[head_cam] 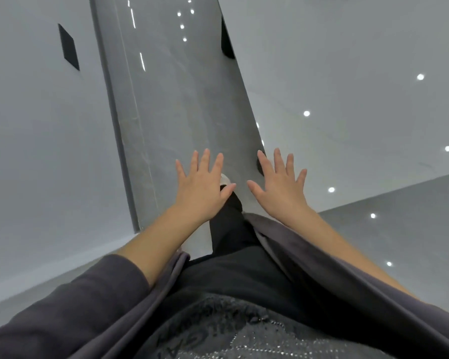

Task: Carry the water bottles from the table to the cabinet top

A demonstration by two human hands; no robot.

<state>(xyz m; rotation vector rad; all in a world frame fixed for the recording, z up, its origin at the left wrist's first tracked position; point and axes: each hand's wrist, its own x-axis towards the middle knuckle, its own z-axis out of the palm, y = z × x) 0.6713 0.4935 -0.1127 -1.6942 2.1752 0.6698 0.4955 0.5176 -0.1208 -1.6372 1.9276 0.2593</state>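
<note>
No water bottle, table or cabinet is in view. My left hand (pixel 201 183) is held out in front of me, palm down, fingers spread, holding nothing. My right hand (pixel 280 183) is beside it, also palm down with fingers apart and nothing in it. Both hands hover above a glossy grey floor (pixel 171 104). My leg in dark trousers and a shoe tip show between the hands.
A pale wall (pixel 36 151) with a black rectangular plate (pixel 69 46) runs along the left. Another pale wall (pixel 347 73) rises on the right. The floor forms a narrow corridor between them. Ceiling lights reflect in the surfaces.
</note>
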